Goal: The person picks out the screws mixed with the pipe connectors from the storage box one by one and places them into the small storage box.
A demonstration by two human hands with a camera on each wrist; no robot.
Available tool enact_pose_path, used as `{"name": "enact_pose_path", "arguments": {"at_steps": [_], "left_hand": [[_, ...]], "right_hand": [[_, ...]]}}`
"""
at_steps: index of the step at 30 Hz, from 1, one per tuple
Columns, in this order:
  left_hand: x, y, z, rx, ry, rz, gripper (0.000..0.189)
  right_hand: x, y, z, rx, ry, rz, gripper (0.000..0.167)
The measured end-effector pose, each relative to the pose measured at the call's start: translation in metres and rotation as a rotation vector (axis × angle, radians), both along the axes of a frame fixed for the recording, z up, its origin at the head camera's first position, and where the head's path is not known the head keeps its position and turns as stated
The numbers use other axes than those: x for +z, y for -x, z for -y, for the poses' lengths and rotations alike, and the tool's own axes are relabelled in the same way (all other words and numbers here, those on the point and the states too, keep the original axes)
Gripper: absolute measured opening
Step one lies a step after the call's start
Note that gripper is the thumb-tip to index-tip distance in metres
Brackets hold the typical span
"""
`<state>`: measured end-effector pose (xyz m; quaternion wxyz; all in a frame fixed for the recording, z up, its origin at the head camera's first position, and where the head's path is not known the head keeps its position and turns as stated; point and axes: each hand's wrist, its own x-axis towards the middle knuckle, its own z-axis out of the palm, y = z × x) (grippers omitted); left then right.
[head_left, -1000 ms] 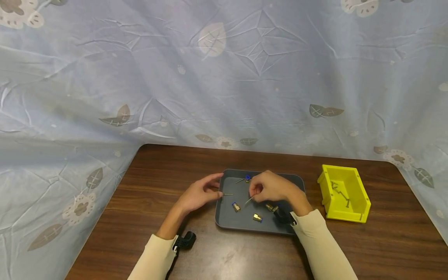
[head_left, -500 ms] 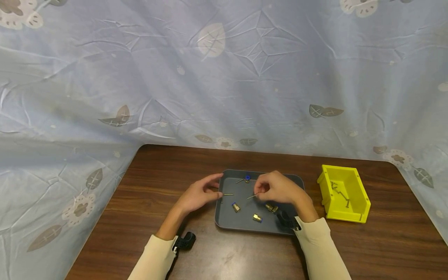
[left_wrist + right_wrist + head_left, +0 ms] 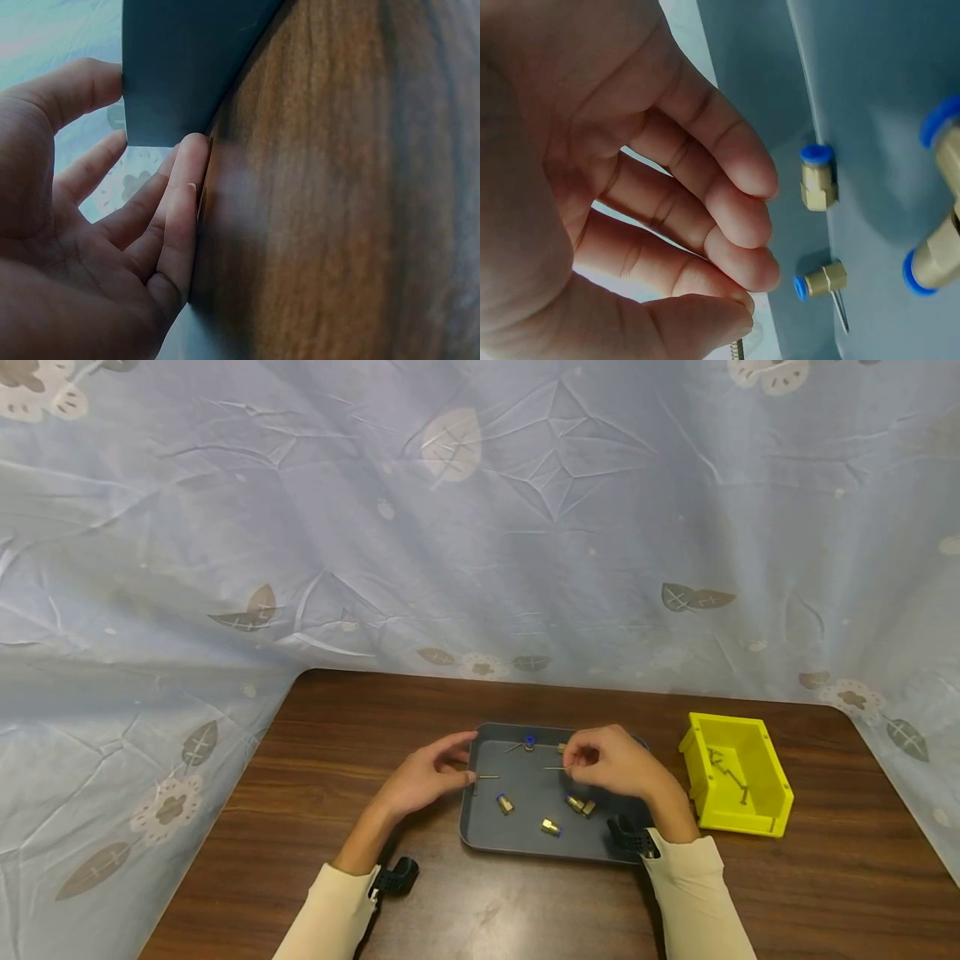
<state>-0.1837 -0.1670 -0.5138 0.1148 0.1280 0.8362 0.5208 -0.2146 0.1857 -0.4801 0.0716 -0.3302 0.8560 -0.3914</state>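
In the head view my right hand (image 3: 611,762) pinches a thin brass-coloured screw (image 3: 555,768) between thumb and index finger, above the grey tray (image 3: 517,843). Its threaded end (image 3: 737,350) shows below the fingertips in the right wrist view. My left hand (image 3: 426,777) rests at the tray's left rim, thumb and fingers spread and touching its wall (image 3: 180,67). Several brass push-in fittings with blue collars lie in the tray, among them one near the left (image 3: 506,803) and one at the front (image 3: 551,827). Another screw (image 3: 489,777) lies by my left thumb.
A yellow bin (image 3: 784,789) holding several screws (image 3: 729,772) stands right of the tray on the brown wooden table (image 3: 360,727). Further fittings (image 3: 529,743) lie at the tray's back, with a screw (image 3: 513,747) beside one. A patterned curtain (image 3: 480,543) hangs behind the table.
My right hand has moved right and slightly away with the screw, which has swung from slanted to nearly level. A fitting at the tray's back now shows. The left hand stays put.
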Motion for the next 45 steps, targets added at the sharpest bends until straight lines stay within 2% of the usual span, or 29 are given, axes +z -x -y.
{"name": "enact_pose_path", "arguments": {"at_steps": [4,10,26,35,40,45], "left_hand": [[-0.001,0.000,0.000,0.004,0.003,0.001,0.070],[-0.001,-0.001,0.000,0.007,0.006,-0.003,0.069],[0.000,0.001,-0.001,0.004,0.001,-0.005,0.069],[0.000,0.001,-0.001,0.007,0.002,-0.005,0.069],[0.000,0.001,-0.001,0.010,0.008,-0.010,0.069],[0.000,0.001,-0.001,0.011,0.005,-0.007,0.069]], "right_hand": [[0.000,0.000,-0.008,-0.022,0.014,0.003,0.010],[0.004,-0.003,-0.021,-0.063,0.049,-0.025,0.016],[0.012,-0.005,-0.049,-0.162,0.029,-0.047,0.019],[0.017,-0.011,-0.073,-0.223,0.074,-0.024,0.005],[0.021,-0.016,-0.085,-0.278,0.073,-0.008,0.004],[0.022,-0.020,-0.095,-0.319,0.084,-0.030,0.004]]}}
